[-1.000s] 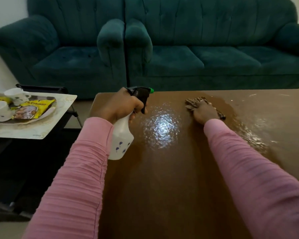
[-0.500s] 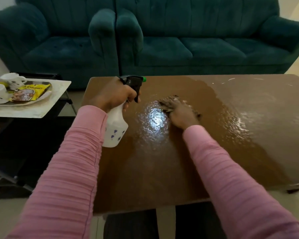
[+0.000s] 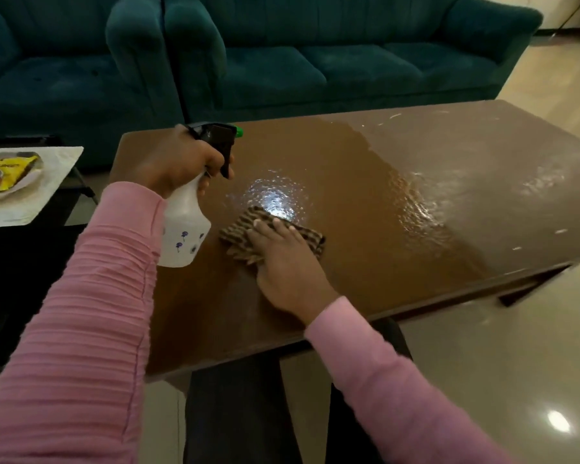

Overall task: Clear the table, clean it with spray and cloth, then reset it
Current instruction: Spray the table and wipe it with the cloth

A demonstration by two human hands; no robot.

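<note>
The brown wooden table (image 3: 399,209) fills the middle of the view, its left and middle surface wet and shiny. My left hand (image 3: 178,159) grips a white spray bottle (image 3: 183,236) with a black trigger and green nozzle, held above the table's left part. My right hand (image 3: 285,262) lies flat on a brown striped cloth (image 3: 241,229), pressing it on the table just below a bright wet glare. Pale streaks and specks mark the drier right end of the table.
A side table (image 3: 47,182) at the left edge carries a tray with a yellow snack packet (image 3: 4,172). Two dark green sofas (image 3: 315,61) stand behind the table. Glossy pale floor (image 3: 499,363) lies to the right and near side.
My right hand has dragged the cloth from the far middle of the table toward the near left. The view has pulled back and turned right; the spray bottle stays in my left hand.
</note>
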